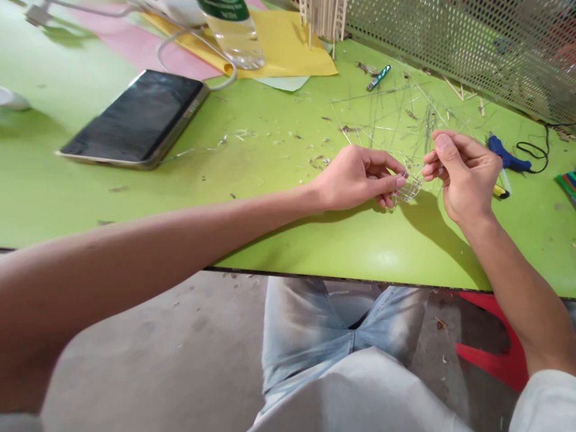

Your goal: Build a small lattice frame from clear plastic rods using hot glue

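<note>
My left hand (360,178) pinches the edge of a small rounded frame of thin silvery wire (409,189), just above the green tabletop (360,246). On the frame's right side, my right hand (468,171) has its thumb and fingertips pressed together around what looks like a thin wire strand (421,174). The strand's far end is hard to make out against the frame. Behind both hands, several loose straight wires (382,128) lie scattered over the table among brown scraps.
A tablet-like device (139,117) lies at left. At the back stand a water bottle (234,36) on yellow paper (288,42), a stick structure (324,18) and a perforated metal panel (459,48). At right are a blue glue gun (506,155) and a green-handled tool (379,78).
</note>
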`<state>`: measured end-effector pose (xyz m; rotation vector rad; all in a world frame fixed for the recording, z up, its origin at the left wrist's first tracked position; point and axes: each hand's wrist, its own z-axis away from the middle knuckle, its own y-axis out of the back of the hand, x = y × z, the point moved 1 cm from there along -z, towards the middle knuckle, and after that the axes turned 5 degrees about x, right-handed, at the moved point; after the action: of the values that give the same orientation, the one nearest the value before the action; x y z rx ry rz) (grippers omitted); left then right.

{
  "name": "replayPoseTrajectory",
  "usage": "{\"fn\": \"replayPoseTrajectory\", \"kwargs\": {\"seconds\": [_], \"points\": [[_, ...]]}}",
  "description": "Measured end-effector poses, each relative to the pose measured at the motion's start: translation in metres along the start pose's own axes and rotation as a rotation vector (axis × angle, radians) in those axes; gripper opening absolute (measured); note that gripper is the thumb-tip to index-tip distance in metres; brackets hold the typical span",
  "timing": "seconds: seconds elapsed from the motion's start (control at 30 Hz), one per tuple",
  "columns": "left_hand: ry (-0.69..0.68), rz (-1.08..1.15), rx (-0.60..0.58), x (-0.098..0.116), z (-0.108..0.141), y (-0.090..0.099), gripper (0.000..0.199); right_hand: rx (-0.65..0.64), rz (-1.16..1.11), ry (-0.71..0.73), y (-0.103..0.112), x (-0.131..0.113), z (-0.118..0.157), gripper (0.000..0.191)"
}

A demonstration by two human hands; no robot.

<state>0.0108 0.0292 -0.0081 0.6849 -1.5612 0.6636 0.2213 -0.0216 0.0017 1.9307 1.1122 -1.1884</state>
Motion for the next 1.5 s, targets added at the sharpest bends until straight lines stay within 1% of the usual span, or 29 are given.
{"fn": "replayPoseTrajectory", "kwargs": {"seconds": [0.17,0.3,0.43,0.57,0.8,1.07,1.17,1.3,1.4,1.5], "points": [[-0.001,-0.053,0.017,0.0009,0.0010,-0.0012,0.021,-0.030,-0.002,-0.022,0.0018,0.0020,-0.0008,0.040],[-0.013,-0.099,0.034,0.0025,0.0027,-0.0025,0.020,-0.040,-0.015,-0.062,0.0010,0.0026,0.0005,0.043],[-0.032,-0.109,0.048,0.0031,0.0037,-0.0035,0.018,-0.062,-0.036,-0.082,0.0007,0.0018,0.0009,0.045],[-0.038,-0.112,0.046,0.0034,0.0040,-0.0039,0.018,-0.090,-0.001,-0.104,0.0023,0.0012,0.0005,0.044],[-0.025,-0.089,0.041,0.0032,0.0035,-0.0043,0.016,-0.109,0.044,-0.109,0.0022,0.0031,0.0017,0.038],[-0.002,-0.003,0.001,0.0018,0.0018,-0.0042,0.016,-0.132,0.069,-0.113,-0.0004,-0.0032,0.0053,0.048],[0.012,0.038,-0.023,0.0018,0.0010,-0.0039,0.019,-0.126,0.067,-0.103,-0.0005,-0.0003,0.0054,0.049],[0.023,0.060,-0.056,-0.0004,-0.0009,-0.0023,0.027,-0.080,0.051,-0.062,-0.0003,0.0030,0.0054,0.046],[0.012,0.040,-0.075,-0.0031,-0.0021,-0.0005,0.035,-0.066,0.063,-0.033,-0.0004,0.0030,0.0059,0.043],[-0.024,-0.023,-0.063,-0.0049,-0.0024,0.0009,0.043,-0.045,0.084,-0.011,-0.0010,0.0018,0.0068,0.040]]}}
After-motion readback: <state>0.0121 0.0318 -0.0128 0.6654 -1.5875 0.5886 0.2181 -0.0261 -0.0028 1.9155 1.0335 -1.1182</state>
